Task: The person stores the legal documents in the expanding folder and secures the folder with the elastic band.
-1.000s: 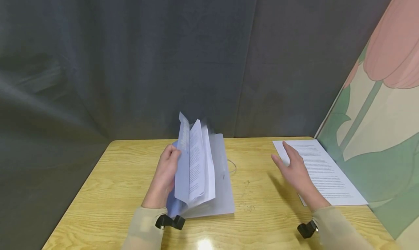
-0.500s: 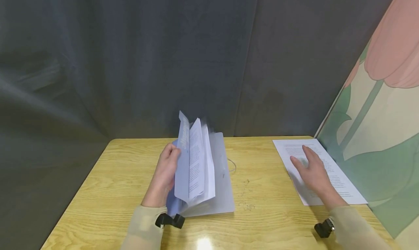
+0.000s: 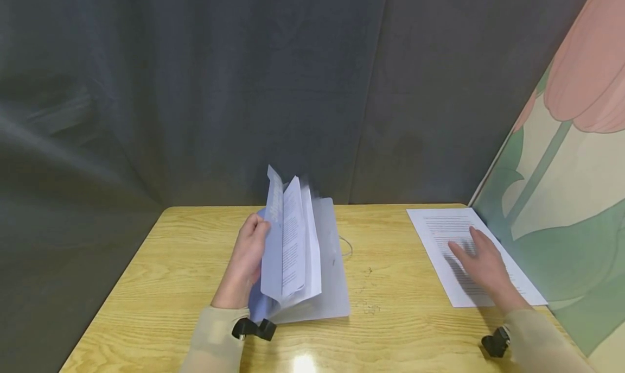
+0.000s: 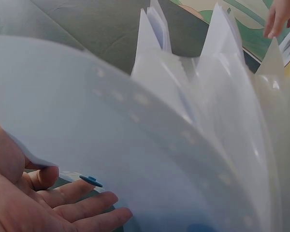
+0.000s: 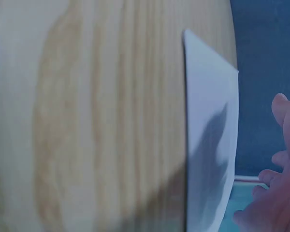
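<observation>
My left hand (image 3: 247, 252) grips the left edge of a translucent, bluish plastic document folder (image 3: 272, 242). The folder stands partly open like a fan, with several printed papers (image 3: 294, 242) between its leaves. In the left wrist view, the fingers (image 4: 87, 208) lie by the curved edge of the folder's flap (image 4: 77, 116), beside a small blue button (image 4: 91, 181). Off to the right, my right hand (image 3: 485, 264) hovers above a printed sheet of paper (image 3: 441, 242), fingers spread and holding nothing. Its shadow falls across the sheet in the right wrist view.
Beneath everything is a wooden table (image 3: 161, 286). A dark curtain (image 3: 244, 90) hangs behind its back edge. Along the right side stands a panel with a flower print (image 3: 561, 199). A thin loop of cord (image 3: 346, 246) lies beside the folder.
My right hand has moved right, from the sheet's left edge to over its middle. The left hand and the folder have stayed in place.
</observation>
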Tool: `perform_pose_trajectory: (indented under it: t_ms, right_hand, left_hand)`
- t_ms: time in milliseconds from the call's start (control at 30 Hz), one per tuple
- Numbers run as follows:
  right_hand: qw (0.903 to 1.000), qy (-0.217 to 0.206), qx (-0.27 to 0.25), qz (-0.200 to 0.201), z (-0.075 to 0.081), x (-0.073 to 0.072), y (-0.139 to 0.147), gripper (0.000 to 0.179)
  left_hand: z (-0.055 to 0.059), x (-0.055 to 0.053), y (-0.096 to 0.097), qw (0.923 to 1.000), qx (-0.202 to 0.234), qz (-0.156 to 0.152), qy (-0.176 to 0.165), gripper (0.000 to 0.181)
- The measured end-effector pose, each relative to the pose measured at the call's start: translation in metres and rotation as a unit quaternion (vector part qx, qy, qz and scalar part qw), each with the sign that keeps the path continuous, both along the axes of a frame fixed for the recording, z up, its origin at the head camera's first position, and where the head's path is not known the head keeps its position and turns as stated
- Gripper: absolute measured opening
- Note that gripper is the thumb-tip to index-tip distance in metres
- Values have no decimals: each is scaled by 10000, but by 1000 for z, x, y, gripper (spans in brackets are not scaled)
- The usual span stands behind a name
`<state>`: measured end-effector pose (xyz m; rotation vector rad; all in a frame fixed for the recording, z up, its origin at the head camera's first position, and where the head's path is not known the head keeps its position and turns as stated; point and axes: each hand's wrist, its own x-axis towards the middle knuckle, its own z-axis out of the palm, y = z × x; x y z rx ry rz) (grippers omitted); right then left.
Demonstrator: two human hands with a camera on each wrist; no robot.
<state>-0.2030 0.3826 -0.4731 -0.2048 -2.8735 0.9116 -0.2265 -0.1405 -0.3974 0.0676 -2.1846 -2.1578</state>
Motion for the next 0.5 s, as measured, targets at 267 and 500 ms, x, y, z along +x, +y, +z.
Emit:
perform_pose_trajectory:
  t_ms: [267,500]
  right_hand:
    - [9987,-329,320,-235,-8,5,11,98]
    - [9966,-547,592,-161,-14,7,17,100]
  left_hand:
    - [2,1,0,10000,-28,-54,-69,13]
    - [1,1,0,10000,-9,-23,-76,13]
